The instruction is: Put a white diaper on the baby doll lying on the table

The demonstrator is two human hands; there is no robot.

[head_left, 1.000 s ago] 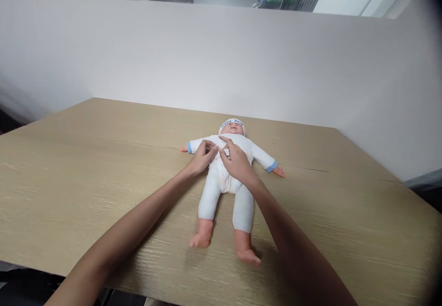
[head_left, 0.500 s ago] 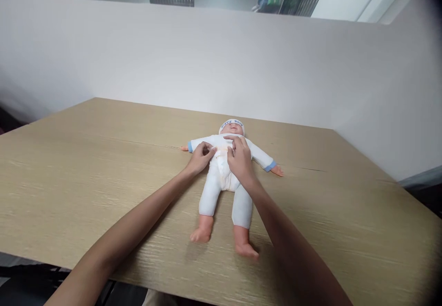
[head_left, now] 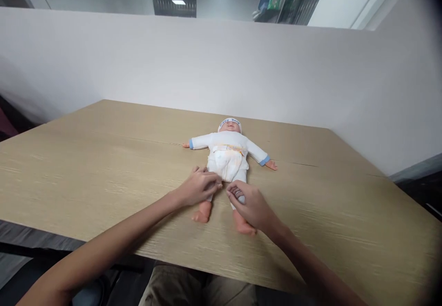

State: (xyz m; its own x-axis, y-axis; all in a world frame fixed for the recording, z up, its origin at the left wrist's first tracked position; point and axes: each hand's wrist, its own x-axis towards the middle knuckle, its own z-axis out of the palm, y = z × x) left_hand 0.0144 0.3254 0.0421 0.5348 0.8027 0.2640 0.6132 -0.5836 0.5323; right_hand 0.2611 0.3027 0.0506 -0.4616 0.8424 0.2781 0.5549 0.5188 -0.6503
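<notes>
A baby doll (head_left: 229,137) lies on its back with its arms spread, in a white suit with blue cuffs and a lettered white headband. A white diaper (head_left: 228,162) is around its hips, with an orange-marked band across the belly. My left hand (head_left: 200,187) is closed over the doll's leg on the left, its fingertips at the diaper's lower edge. Over the other leg is my right hand (head_left: 251,202), its fingers curled inward just below the diaper. Whatever is between the fingertips of either hand is hidden. Both bare feet of the doll point towards me.
The doll lies on a wood-grain table (head_left: 138,158), with a pale partition (head_left: 172,62) behind it. My legs (head_left: 186,287) are below the table's front edge. Beyond the partition, a green package (head_left: 275,0) is on a shelf.
Both hands have moved from the diaper's waist down to the tops of the doll's legs, uncovering the front of the diaper. The view has shifted slightly.
</notes>
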